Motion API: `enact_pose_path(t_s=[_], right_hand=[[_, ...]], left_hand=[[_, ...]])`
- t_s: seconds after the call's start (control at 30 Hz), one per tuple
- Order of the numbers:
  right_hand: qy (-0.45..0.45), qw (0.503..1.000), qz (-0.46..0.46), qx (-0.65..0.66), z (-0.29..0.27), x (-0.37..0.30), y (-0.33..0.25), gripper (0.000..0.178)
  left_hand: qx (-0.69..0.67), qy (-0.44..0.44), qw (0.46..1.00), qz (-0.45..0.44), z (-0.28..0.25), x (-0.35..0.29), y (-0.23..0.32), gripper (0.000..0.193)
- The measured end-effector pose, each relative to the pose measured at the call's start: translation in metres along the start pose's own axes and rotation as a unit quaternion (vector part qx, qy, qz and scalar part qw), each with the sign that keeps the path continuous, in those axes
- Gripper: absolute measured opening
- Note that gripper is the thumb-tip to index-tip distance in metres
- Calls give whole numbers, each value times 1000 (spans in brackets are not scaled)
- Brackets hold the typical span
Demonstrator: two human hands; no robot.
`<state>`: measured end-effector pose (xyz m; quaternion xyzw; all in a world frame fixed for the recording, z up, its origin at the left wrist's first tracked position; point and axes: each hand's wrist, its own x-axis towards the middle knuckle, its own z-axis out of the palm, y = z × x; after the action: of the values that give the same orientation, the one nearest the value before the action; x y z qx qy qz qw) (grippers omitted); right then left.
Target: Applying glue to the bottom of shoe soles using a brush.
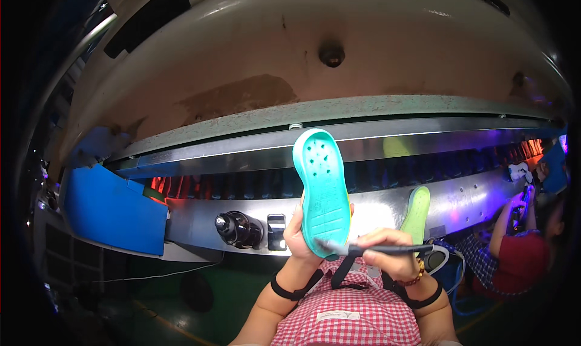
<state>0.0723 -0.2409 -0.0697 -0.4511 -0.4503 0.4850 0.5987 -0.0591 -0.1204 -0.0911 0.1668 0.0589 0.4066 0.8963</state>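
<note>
My left hand [299,234] holds a teal shoe sole [322,192] upright by its lower end, its inner face with small holes toward me. My right hand [387,258] grips a dark brush [375,248] lying sideways, its bristle tip touching the sole's lower edge. Both wrists carry black straps, and the right one also a bead bracelet. A red-and-white checked garment [354,313] is below the hands.
Behind the hands runs a long metal conveyor oven [472,198] with a red glow inside, a black knob [237,229] and a switch [276,231]. A lime-green sole [416,205] leans on it. A blue panel [112,210] is at left. Another person [514,255] works at right.
</note>
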Motion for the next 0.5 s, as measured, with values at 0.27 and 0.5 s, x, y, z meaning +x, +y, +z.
enact_pose_path(t_s=[0.27, 0.5], right_hand=[[-53, 979, -89, -177, -9, 25, -22, 19], [-140, 967, -122, -174, -7, 25, -20, 17]], left_hand=[[23, -8, 1000, -12, -11, 6, 10, 62], [50, -5, 998, -28, -9, 10, 20, 62]])
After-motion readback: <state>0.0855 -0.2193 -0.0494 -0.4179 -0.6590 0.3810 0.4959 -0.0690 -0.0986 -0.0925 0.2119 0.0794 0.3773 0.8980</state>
